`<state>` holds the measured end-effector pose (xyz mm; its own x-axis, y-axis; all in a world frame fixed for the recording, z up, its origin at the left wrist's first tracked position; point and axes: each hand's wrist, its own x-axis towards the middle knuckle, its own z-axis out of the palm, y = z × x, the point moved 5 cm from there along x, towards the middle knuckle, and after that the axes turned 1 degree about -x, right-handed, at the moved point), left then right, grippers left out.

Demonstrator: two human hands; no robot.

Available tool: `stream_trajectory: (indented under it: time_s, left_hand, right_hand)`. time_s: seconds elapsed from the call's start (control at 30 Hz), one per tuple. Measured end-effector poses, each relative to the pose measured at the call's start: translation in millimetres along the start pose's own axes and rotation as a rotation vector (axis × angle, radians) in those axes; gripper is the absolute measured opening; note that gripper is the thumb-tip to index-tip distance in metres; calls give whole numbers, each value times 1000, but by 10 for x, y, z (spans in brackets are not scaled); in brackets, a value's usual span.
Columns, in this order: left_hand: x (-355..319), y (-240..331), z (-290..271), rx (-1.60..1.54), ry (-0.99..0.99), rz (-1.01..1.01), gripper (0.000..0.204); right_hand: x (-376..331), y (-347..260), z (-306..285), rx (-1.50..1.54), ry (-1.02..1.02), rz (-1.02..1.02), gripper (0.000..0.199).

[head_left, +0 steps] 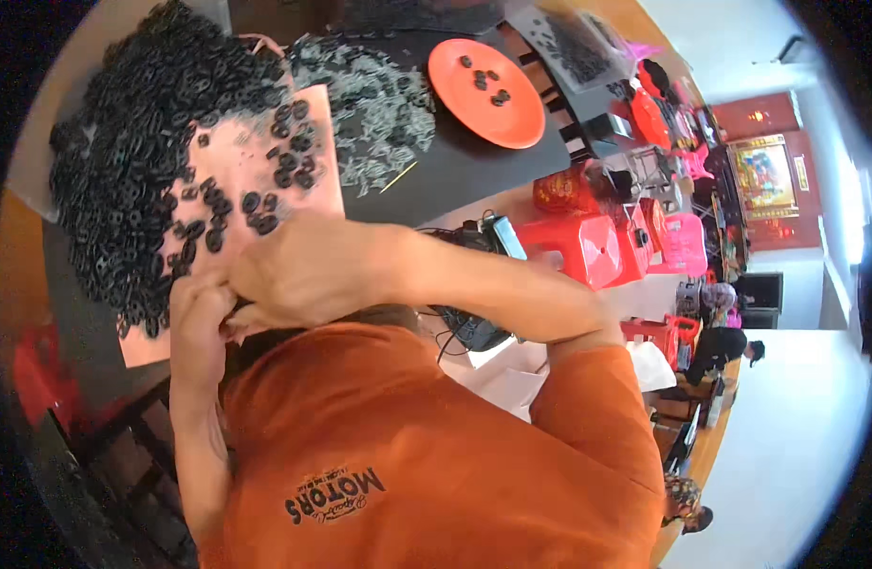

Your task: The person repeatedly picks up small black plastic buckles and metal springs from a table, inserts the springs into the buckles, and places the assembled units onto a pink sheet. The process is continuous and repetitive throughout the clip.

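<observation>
Close in front of my orange shirt, my left hand and my right hand meet with their fingers curled together. Whatever they pinch is hidden behind the fingers and the back of the right hand. Just beyond them lies a pink sheet with small black oval plastic pieces scattered and clustered on it. A large heap of black plastic pieces covers the left of the dark table, spilling close to the left hand. Many small clear plastic pieces spread out to the right of the sheet.
An orange-red plate holds several black pieces. A thin yellow stick lies near the clear pieces. Farther right are a tray of dark parts, a red stool and a black bag. Other people sit in the background.
</observation>
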<state>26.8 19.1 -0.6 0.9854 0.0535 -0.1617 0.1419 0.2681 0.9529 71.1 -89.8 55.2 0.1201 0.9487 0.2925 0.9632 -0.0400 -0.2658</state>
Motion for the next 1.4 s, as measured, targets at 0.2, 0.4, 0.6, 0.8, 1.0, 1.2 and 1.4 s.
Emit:
stream_trajectory:
  time_s: [0.2, 0.4, 0.6, 0.8, 1.0, 1.2, 1.4]
  left_hand:
    - [7, 30, 32, 84, -36, -21, 22]
    - [8, -53, -6, 48, -47, -42, 22]
    - [-12, 52, 33, 48, -23, -28, 23]
    - [-30, 89, 82, 51, -7, 12, 24]
    - [-23, 24, -11, 14, 15, 20, 25]
    - [-33, -92, -114, -114, 113, -49, 29]
    - [-66, 68, 7, -10, -35, 20, 21]
  right_hand:
    - [-22, -16, -76, 2, 20, -86, 37]
    - [-35, -24, -124, -18, 136, -63, 35]
    - [-62, 26, -173, 322, 145, 110, 30]
    - [-58, 150, -24, 595, 103, 245, 24]
    - [-82, 81, -174, 352, 130, 209, 25]
    - [-64, -5, -196, 100, 218, 120, 44]
    - [-170, 104, -36, 77, 170, 177, 53]
